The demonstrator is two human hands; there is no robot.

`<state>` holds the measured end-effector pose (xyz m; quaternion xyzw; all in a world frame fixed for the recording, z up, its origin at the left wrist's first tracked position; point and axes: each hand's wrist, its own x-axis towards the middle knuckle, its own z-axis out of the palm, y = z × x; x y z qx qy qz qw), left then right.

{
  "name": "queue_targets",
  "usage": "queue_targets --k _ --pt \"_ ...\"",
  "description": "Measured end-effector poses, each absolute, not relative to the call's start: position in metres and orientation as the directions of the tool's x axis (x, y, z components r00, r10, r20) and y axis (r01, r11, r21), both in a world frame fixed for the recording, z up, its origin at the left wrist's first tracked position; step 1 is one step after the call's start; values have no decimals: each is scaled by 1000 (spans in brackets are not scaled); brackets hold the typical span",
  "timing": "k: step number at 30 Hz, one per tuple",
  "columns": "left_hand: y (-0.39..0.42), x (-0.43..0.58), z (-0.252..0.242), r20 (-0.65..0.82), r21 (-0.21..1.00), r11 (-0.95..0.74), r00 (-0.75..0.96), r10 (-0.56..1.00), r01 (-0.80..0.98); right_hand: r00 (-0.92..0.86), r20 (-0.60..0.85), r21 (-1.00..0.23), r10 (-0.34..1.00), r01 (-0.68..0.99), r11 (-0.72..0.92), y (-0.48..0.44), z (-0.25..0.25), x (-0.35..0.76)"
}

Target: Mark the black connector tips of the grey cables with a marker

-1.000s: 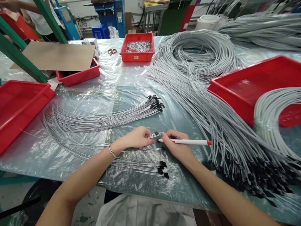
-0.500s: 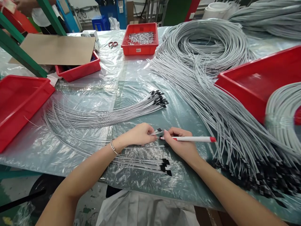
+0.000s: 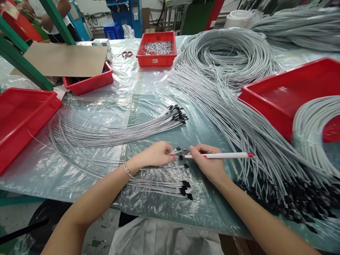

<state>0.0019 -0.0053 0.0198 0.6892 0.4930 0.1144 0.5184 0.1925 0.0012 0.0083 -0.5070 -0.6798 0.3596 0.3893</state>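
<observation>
My left hand (image 3: 157,153) is closed in a pinch on a few thin grey cables, whose black connector ends (image 3: 181,157) stick out past the fingertips. In my right hand (image 3: 208,163) is a slim white marker pen (image 3: 228,155) with red ends, its tip just right of one of those connectors. Below the hands lies a small group of cables (image 3: 159,184) with black ends, and one separate cable (image 3: 164,167) runs above it. Farther up rests a thick bundle of cables (image 3: 127,132), its black connectors bunched at the right.
A large mass of grey cables (image 3: 212,95) with black ends fills the right side. Red trays stand at right (image 3: 289,85) and left (image 3: 29,113). A red bin (image 3: 156,61) of small metal parts and red-handled scissors (image 3: 126,54) are at the back. A person (image 3: 50,17) stands beyond.
My right hand has drawn the marker pen slightly right, off the connector, leaving a small gap. The left hand keeps its hold on the cables. The whole view has shifted a little.
</observation>
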Motion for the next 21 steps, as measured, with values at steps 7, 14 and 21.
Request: queue_targets --k 7,14,21 --pt "-18 -2 30 -170 850 -196 607 776 489 9 190 -956 982 -226 187 5 31 206" --pt "-12 -3 27 -271 861 -39 522 808 507 -72 198 -979 977 -56 194 4 19 205" --pt "-9 1 22 -334 851 49 468 818 523 -140 232 -916 962 302 265 5 13 191"
